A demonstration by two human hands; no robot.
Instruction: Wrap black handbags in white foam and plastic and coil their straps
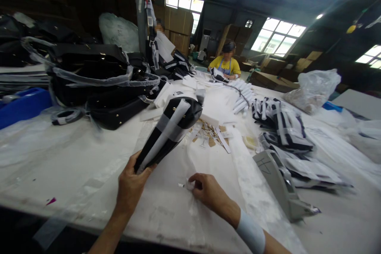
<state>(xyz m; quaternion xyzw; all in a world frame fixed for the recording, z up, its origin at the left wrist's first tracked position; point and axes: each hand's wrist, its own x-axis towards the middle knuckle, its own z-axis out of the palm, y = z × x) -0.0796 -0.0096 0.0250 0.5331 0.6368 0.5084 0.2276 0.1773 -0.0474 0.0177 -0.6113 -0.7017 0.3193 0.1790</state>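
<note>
Left hand: the left hand [131, 184] is clenched around the lower end of a black handbag [175, 123] wrapped in white strips and clear film.

Right hand: the right hand [208, 192] pinches a small white scrap [188, 184] just above the white-covered worktable [74, 174]; a pale blue wristband [250, 232] circles its wrist.

Bag position: it is held up off the table, tilted, with its far end pointing forward.

Handling: it looks light and fairly stiff but has some give. The glossy film may slip, so the narrow wrapped end seems the surest hold.

Nearby: brown paper scraps [208, 137] lie just past the bag, and a grey plastic holder [276, 178] sits to the right beside wrapped bundles [282, 129].

Farther: black handbags in clear plastic [89, 87] are piled on the left; a co-worker in a yellow shirt [226, 65] works across the table.
</note>
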